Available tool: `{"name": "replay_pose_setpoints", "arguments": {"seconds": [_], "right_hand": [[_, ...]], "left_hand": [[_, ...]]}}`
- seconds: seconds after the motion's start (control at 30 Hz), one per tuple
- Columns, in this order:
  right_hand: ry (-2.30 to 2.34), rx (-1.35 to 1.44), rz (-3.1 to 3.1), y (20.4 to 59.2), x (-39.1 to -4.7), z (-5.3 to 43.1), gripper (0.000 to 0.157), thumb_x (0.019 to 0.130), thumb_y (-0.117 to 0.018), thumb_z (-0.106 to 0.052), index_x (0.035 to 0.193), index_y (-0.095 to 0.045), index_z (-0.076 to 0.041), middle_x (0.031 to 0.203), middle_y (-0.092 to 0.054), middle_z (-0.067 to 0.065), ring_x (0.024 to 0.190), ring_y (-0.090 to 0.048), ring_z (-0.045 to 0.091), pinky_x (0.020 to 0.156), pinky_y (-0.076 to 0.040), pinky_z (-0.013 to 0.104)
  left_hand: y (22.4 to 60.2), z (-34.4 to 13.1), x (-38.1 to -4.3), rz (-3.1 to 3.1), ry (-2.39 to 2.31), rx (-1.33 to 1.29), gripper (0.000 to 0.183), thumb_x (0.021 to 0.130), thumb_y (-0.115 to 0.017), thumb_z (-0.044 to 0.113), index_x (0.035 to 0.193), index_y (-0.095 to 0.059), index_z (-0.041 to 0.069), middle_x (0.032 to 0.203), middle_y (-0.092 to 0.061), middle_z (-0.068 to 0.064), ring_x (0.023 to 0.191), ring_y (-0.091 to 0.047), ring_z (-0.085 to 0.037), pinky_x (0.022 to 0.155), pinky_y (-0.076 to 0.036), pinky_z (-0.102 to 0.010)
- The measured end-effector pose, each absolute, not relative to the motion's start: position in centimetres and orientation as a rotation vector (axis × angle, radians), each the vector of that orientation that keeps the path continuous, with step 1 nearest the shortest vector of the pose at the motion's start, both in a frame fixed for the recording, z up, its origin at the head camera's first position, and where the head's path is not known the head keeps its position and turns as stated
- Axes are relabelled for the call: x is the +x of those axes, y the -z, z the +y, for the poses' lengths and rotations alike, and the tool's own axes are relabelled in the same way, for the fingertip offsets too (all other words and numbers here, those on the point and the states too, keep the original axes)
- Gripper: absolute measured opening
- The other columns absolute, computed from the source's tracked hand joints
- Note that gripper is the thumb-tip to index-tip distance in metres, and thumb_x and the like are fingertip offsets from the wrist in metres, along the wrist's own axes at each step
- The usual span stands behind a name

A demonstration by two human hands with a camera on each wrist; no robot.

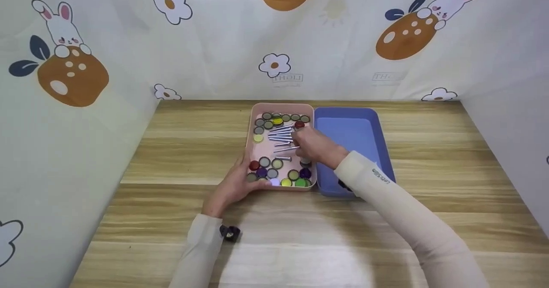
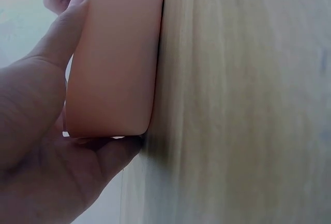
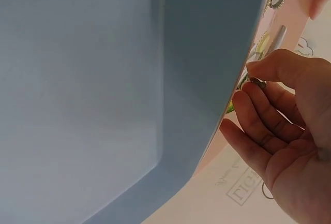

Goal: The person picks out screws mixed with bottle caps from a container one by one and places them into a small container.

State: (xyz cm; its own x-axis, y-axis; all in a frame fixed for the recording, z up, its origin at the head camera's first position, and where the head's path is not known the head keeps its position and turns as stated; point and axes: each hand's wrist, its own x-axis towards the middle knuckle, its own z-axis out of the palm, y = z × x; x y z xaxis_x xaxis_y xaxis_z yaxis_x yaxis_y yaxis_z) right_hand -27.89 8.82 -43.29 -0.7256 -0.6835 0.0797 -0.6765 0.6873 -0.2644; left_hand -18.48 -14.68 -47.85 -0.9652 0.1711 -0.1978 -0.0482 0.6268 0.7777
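A pink tray (image 1: 260,150) holds long silver screws (image 1: 281,134), lying roughly side by side near its middle. Bottle caps (image 1: 277,164) in several colours lie along its far and near ends. My left hand (image 1: 233,185) grips the near left corner, thumb along the near rim; in the left wrist view its fingers bear on the tray wall (image 2: 116,58). My right hand (image 1: 317,146) reaches over the right rim and pinches a screw (image 3: 257,83) between thumb and fingers; only its metal end shows there, the rest being hidden.
A blue tray (image 1: 347,137) stands against the pink tray's right side, under my right forearm. Both trays rest on a wood-grain table (image 1: 193,150). A patterned cloth (image 1: 214,43) rises behind the table's back edge and along its sides.
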Motion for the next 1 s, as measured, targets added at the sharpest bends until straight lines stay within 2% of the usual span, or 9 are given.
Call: {"name": "replay_pose_setpoints", "arguments": {"seconds": [0.13,0.27,0.47,0.57,0.8,1.0], "right_hand": [[0.439,-1.209,2.882,43.2,-27.9,8.8,0.006,0.078,-0.063,0.006,0.083,-0.066,0.003,0.075,-0.066,0.014,0.061,-0.051,0.018,0.053,-0.047,0.033],[0.408,-1.247,2.923,43.5,-28.0,9.0,0.011,0.078,-0.057,0.008,0.084,-0.066,0.003,0.075,-0.064,0.015,0.06,-0.05,0.02,0.054,-0.049,0.038],[0.386,-1.248,2.966,43.4,-28.2,9.4,0.013,0.081,-0.056,0.006,0.087,-0.066,0.003,0.082,-0.067,0.018,0.067,-0.065,0.03,0.061,-0.058,0.045],[0.379,-1.218,2.974,43.2,-28.3,9.7,0.013,0.081,-0.056,0.005,0.089,-0.067,0.003,0.084,-0.067,0.018,0.07,-0.067,0.032,0.062,-0.059,0.046],[0.416,-1.125,2.965,42.9,-28.7,10.1,0.013,0.081,-0.061,0.004,0.092,-0.067,0.002,0.082,-0.069,0.015,0.067,-0.064,0.026,0.059,-0.056,0.04],[0.417,-1.021,2.988,43.1,-28.8,11.0,0.014,0.083,-0.064,0.002,0.096,-0.069,0.003,0.088,-0.07,0.016,0.075,-0.064,0.027,0.064,-0.058,0.04]], "left_hand": [[47.8,-14.8,-18.4,2.591,-1.234,0.055,0.121,0.082,-0.081,0.043,0.162,0.008,0.023,0.171,-0.004,-0.011,0.157,-0.015,-0.03,0.128,-0.014,-0.048],[47.9,-14.8,-18.5,2.602,-1.227,0.071,0.121,0.082,-0.081,0.043,0.162,0.007,0.022,0.17,-0.006,-0.013,0.156,-0.019,-0.031,0.128,-0.016,-0.048],[47.9,-14.6,-18.5,2.621,-1.212,0.101,0.122,0.081,-0.081,0.042,0.162,0.008,0.018,0.17,-0.005,-0.015,0.155,-0.018,-0.033,0.127,-0.017,-0.048],[47.9,-14.6,-18.6,2.622,-1.212,0.115,0.122,0.082,-0.081,0.043,0.161,0.008,0.016,0.17,-0.004,-0.016,0.156,-0.016,-0.033,0.128,-0.016,-0.048],[47.8,-14.6,-18.6,2.619,-1.196,0.119,0.12,0.084,-0.079,0.043,0.161,0.007,0.013,0.17,-0.003,-0.016,0.157,-0.014,-0.033,0.128,-0.014,-0.047],[48.0,-14.6,-18.6,2.63,-1.183,0.12,0.119,0.084,-0.08,0.042,0.161,0.007,0.013,0.17,-0.002,-0.017,0.156,-0.013,-0.034,0.128,-0.014,-0.048]]}}
